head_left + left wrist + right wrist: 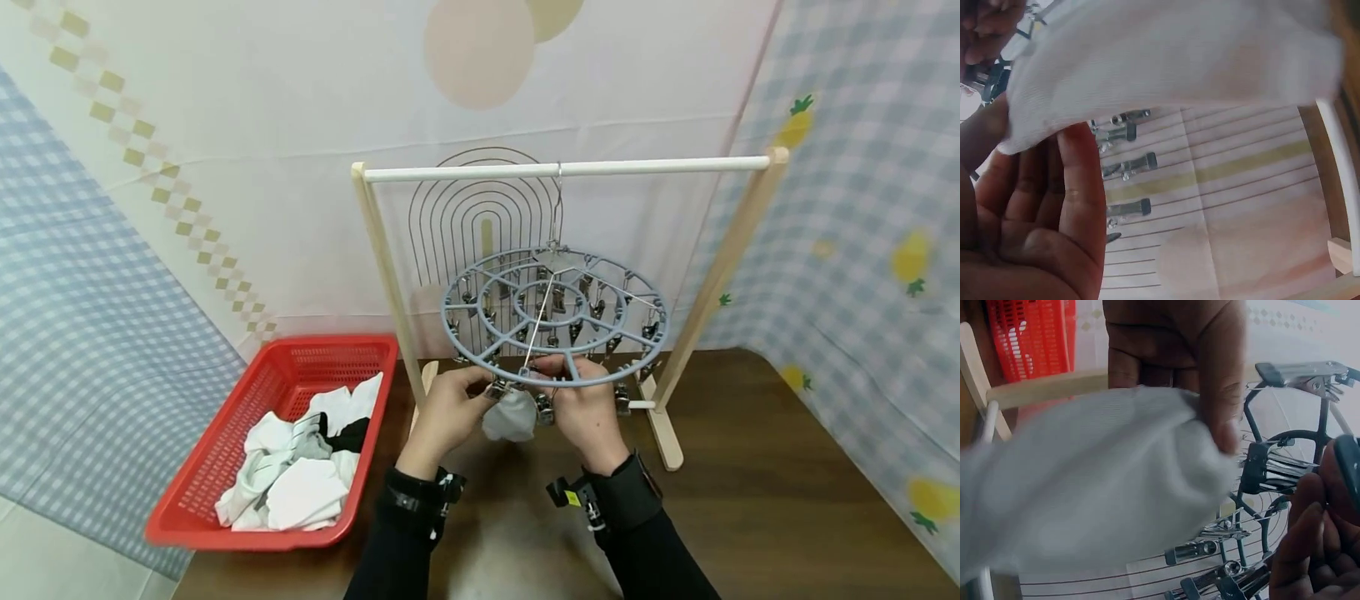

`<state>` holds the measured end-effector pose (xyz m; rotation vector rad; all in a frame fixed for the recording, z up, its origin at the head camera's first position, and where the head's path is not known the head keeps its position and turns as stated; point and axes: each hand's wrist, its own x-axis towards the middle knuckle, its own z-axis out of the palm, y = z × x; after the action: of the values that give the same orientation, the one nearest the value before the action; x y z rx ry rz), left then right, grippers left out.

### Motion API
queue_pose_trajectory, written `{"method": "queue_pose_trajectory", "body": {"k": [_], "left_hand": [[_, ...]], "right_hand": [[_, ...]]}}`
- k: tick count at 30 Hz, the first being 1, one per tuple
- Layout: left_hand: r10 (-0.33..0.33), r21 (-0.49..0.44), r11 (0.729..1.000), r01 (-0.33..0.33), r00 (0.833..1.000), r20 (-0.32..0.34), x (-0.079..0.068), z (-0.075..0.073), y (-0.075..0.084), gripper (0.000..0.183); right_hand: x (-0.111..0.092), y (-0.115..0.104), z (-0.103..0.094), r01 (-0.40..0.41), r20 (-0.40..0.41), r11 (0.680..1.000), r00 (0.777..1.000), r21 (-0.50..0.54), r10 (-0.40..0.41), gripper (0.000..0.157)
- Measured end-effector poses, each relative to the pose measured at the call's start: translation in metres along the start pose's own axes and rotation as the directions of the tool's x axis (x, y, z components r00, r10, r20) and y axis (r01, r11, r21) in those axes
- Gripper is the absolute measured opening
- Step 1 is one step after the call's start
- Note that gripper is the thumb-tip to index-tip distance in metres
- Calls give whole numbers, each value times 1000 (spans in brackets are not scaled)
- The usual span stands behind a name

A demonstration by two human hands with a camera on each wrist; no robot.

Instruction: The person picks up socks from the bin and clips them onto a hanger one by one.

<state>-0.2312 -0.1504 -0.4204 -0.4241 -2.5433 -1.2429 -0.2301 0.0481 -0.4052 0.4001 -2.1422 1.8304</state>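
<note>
- Beneath the near rim of the round clip hanger (444, 310), the white sock (512, 417) is dangling between both hands, and a metal clip (544, 408) is hanging just to its right.
- Working well here is, I'd judge, coming down to keeping the sock's top edge flat, sliding it fully between the clip's teeth, and easing the clip closed with fingertips staying clear; too shallow a bite is risking a slip.
- On the left, the left hand (453, 408) is pinching the sock's edge, thumb pressing against fingers with only thin knit in between!
- Over on the right, the right hand (588, 412) is curling its fingers near the rim; whether it's squeezing a clip or gripping the hanger, I'm not able to tell.
- Far left, the red basket (255, 540) is holding more laundry (307, 492).
</note>
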Motion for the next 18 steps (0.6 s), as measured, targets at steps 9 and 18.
{"method": "queue_pose_trajectory", "body": {"k": [9,18], "left_hand": [[83,-92,991,-92,992,-95,-4,2,5,12],[114,-175,975,-134,986,-121,1,9,5,14]], "right_hand": [[0,-3,0,28,6,998,1000,-47,-28,14],[4,-1,-7,27,116,977,993,-211,-3,22]]}}
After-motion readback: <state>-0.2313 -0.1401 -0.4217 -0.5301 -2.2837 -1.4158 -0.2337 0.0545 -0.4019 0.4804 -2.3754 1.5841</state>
